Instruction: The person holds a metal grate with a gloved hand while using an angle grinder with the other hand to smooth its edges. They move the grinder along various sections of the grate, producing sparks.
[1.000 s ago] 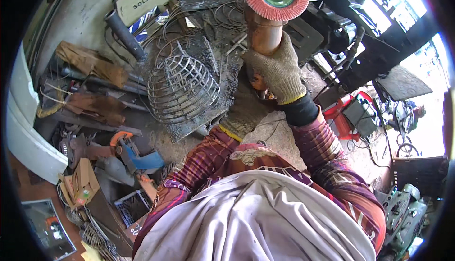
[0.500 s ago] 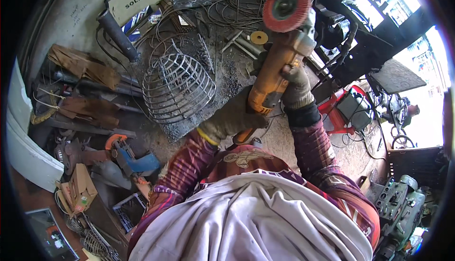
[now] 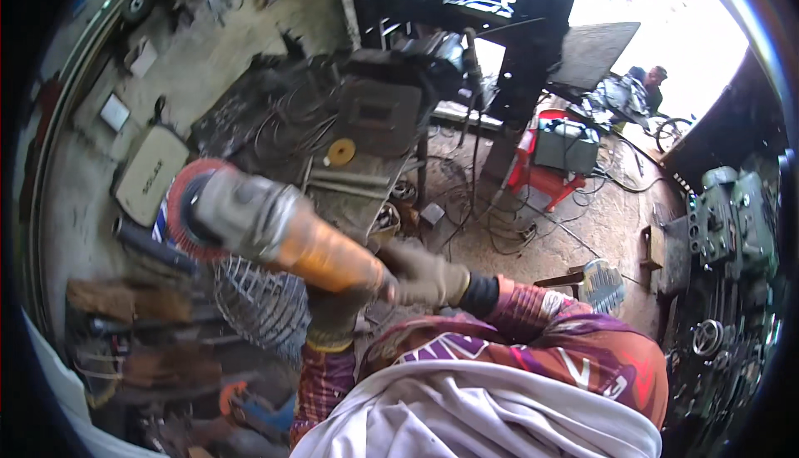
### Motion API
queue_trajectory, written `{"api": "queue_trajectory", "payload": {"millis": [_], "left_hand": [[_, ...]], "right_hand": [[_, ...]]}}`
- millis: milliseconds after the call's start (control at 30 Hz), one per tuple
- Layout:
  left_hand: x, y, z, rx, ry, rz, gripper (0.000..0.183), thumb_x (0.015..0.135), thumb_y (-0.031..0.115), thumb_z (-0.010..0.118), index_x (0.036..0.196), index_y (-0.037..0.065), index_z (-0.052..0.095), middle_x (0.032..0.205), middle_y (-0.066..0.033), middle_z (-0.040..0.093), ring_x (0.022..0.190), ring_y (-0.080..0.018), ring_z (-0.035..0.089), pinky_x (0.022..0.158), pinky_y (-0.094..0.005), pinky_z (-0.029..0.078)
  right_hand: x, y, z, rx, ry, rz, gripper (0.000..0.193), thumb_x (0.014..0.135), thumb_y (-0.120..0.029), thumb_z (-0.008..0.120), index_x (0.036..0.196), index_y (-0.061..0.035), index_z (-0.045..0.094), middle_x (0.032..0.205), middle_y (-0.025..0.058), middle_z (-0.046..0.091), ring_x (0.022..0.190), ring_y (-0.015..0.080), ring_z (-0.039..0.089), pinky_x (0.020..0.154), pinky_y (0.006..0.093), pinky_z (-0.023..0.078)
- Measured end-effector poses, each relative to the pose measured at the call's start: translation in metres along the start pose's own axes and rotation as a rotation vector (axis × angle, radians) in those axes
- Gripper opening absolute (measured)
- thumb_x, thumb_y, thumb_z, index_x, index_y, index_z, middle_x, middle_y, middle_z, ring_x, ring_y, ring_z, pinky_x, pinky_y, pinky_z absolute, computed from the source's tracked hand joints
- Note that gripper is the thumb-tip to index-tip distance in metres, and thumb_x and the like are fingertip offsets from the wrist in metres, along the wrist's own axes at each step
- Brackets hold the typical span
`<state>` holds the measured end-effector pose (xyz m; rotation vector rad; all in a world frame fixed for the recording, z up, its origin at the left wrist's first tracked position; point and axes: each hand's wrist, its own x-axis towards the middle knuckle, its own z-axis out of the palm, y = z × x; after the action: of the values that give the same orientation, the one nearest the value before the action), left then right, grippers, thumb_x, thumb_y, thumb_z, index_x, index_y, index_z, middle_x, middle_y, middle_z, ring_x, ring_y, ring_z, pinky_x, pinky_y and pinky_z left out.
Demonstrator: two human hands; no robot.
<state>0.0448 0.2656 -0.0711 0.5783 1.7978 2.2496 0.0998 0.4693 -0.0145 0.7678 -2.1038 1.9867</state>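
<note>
An angle grinder [image 3: 320,246] with an orange body and grey gear head lies across the view. Its red flap disc [image 3: 176,212] points to the left, edge-on and blurred. My left hand [image 3: 337,316], in a dark glove with a yellow cuff, is closed around the grinder's rear part from below; its fingers are largely hidden. My right hand [image 3: 429,275], gloved too, is closed at the tail end of the tool, with fingertips blurred. Below the disc, partly covered by the grinder, stands a round cage of metal bars [image 3: 262,300].
A cluttered workbench [image 3: 374,171] holds a yellow disc [image 3: 340,152], metal tubes [image 3: 349,181] and coiled wire. To the right are a red plastic chair [image 3: 520,167] bearing a grey box [image 3: 566,146], cables on the floor, and a green machine [image 3: 732,217]. A person [image 3: 655,79] is outside the doorway.
The view has turned right. The grinder has swung from pointing away to pointing left. My right hand has shifted from its body to its tail end.
</note>
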Motion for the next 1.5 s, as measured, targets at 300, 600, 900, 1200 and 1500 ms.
{"api": "queue_trajectory", "payload": {"millis": [300, 600, 900, 1200, 1500], "left_hand": [[0.022, 0.033, 0.037, -0.14, 0.136, 0.203, 0.089, 0.072, 0.041, 0.087, 0.138, 0.003, 0.041, 0.123, -0.0132, 0.056, 0.106, -0.0257, 0.061, 0.094, -0.0415, 0.052], [0.022, 0.017, 0.085, -0.116, 0.239, 0.094, 0.1, 0.07, 0.037, 0.089, 0.146, 0.003, 0.032, 0.127, -0.0145, 0.052, 0.108, -0.0286, 0.06, 0.094, -0.0421, 0.053], [0.039, 0.022, 0.143, -0.03, 0.259, 0.17, 0.103, 0.069, 0.04, 0.089, 0.146, 0.003, 0.031, 0.125, -0.0157, 0.054, 0.104, -0.0284, 0.063, 0.092, -0.0423, 0.054], [0.04, 0.013, 0.179, 0.082, 0.2, 0.219, 0.105, 0.067, 0.043, 0.091, 0.143, 0.001, 0.032, 0.117, -0.0157, 0.059, 0.097, -0.027, 0.066, 0.087, -0.0409, 0.057], [0.046, -0.016, 0.179, 0.346, 0.04, 0.146, 0.079, 0.068, 0.038, 0.088, 0.128, 0.003, 0.051, 0.109, -0.0124, 0.063, 0.095, -0.0276, 0.066, 0.081, -0.0403, 0.055]], "right_hand": [[-0.024, -0.012, -0.011, -0.087, -0.104, 0.29, 0.067, 0.076, -0.022, 0.078, 0.135, -0.0045, 0.051, 0.119, 0.0184, 0.066, 0.108, 0.0308, 0.065, 0.094, 0.0393, 0.051], [-0.031, -0.038, -0.057, -0.124, -0.062, 0.366, 0.08, 0.07, -0.025, 0.08, 0.138, -0.002, 0.045, 0.125, 0.0213, 0.062, 0.111, 0.0348, 0.064, 0.098, 0.0407, 0.051], [-0.052, -0.012, -0.08, -0.168, 0.043, 0.399, 0.067, 0.071, -0.027, 0.078, 0.13, -0.0061, 0.053, 0.109, 0.0231, 0.069, 0.101, 0.0404, 0.067, 0.087, 0.0448, 0.054], [-0.083, 0.003, -0.115, 0.019, 0.046, 0.254, 0.104, 0.068, -0.033, 0.084, 0.151, -0.0006, 0.03, 0.13, 0.0248, 0.06, 0.117, 0.0335, 0.062, 0.099, 0.0399, 0.049], [-0.032, -0.026, -0.136, 0.197, 0.126, 0.264, 0.087, 0.068, -0.027, 0.09, 0.139, 0.0001, 0.048, 0.125, 0.0146, 0.064, 0.118, 0.023, 0.06, 0.104, 0.0371, 0.047]]}}
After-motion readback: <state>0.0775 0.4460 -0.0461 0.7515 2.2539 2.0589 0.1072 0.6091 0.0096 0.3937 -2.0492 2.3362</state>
